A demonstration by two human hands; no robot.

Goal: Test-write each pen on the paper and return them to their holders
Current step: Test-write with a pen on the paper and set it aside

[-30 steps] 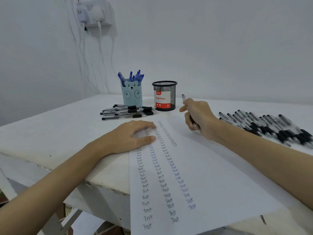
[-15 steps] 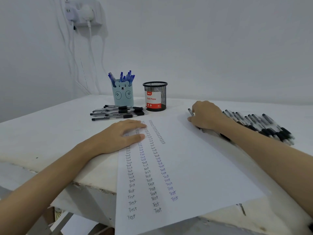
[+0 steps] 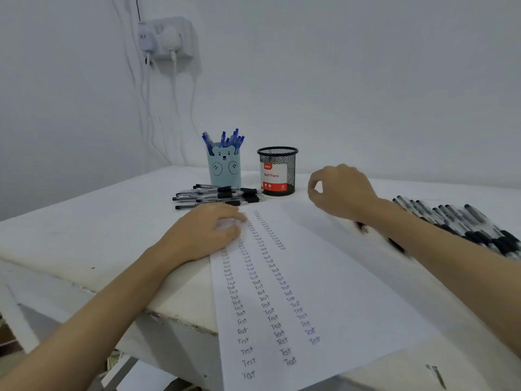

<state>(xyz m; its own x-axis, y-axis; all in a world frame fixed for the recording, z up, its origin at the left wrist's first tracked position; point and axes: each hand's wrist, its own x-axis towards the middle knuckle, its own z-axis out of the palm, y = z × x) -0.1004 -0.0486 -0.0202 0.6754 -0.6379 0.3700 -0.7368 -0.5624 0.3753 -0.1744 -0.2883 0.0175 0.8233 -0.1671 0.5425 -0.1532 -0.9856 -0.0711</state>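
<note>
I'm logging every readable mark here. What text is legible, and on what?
"Ball Pens": red-and-white label on the black mesh holder.
"Test", repeated in three columns: paper.
Small logo at the label's top and "40" near its bottom: too blurred to be sure.

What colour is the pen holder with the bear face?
Pale blue bear holder, with dark-lined face and paws; seen in the head view.

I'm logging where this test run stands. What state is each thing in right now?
Paper: flat, three columns of "Test".
Bear holder: upright, holding blue pens.
Mesh holder: upright, no pens showing.
Left hand: flat on paper.
Right hand: raised, curled, empty.
</note>
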